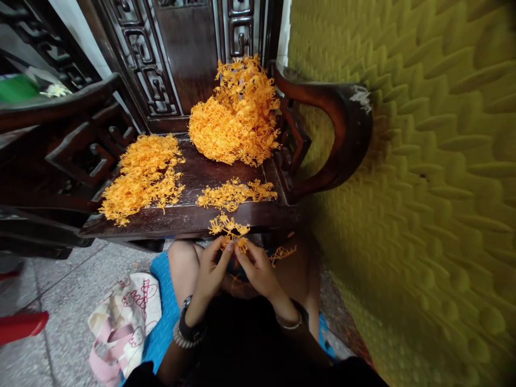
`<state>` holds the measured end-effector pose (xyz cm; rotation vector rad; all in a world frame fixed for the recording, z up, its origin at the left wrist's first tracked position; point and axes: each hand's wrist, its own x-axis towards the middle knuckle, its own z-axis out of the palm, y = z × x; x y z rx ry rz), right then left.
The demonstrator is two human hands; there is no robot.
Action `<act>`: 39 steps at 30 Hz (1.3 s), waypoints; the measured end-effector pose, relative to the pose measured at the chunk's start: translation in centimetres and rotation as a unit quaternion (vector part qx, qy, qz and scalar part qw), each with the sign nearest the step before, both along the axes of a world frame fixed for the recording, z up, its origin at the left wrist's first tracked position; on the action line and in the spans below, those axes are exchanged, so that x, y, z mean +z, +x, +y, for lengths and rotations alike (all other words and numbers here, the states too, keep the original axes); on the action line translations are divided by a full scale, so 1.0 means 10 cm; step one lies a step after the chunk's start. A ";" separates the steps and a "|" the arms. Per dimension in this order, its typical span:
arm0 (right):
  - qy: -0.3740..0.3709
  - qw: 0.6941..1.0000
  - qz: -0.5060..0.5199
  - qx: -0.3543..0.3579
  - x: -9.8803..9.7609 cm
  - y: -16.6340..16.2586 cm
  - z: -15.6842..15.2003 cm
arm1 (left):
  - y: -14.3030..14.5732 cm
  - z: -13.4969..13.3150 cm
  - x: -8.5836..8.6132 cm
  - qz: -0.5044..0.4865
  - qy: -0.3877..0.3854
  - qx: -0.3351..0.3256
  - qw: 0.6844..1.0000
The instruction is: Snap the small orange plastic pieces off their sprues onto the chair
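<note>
Both hands meet over my lap, just in front of a dark wooden chair seat (189,215). My left hand (212,271) and my right hand (258,271) together pinch one orange plastic sprue piece (229,228) that sticks up between the fingertips. On the seat lie a large tangled heap of orange pieces (236,115) at the back, a flatter pile of orange pieces (141,174) on the left, and a small spread of orange pieces (234,193) near the front edge. Another loose orange piece (282,252) rests by my right knee.
A yellow-green textured foam wall (423,188) fills the right side. The chair's curved armrest (338,123) rises on the right, its carved backrest (181,54) behind. A printed cloth bag (124,317) lies on the speckled floor at left, with a red object (20,325) at the edge.
</note>
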<state>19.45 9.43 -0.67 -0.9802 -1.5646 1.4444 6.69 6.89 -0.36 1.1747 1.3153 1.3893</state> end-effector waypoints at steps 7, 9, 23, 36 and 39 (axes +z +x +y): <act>-0.176 0.954 0.235 0.064 0.09 0.02 0.01 | -0.10 -0.11 -0.08 -0.194 -0.059 -0.093 0.975; -0.233 0.920 0.307 0.078 0.11 0.02 0.01 | -0.09 -0.14 -0.12 -0.273 -0.065 -0.091 0.955; -0.292 0.815 0.501 -0.014 0.07 -0.19 0.12 | -0.03 -0.13 -0.01 -0.554 0.072 0.087 0.825; -0.140 0.951 0.267 -0.062 0.22 -0.11 0.08 | -0.20 -0.14 -0.01 -0.408 0.085 0.063 0.907; -0.130 0.955 0.258 -0.068 0.22 -0.07 0.09 | -0.21 -0.11 -0.03 -0.361 0.056 0.041 0.930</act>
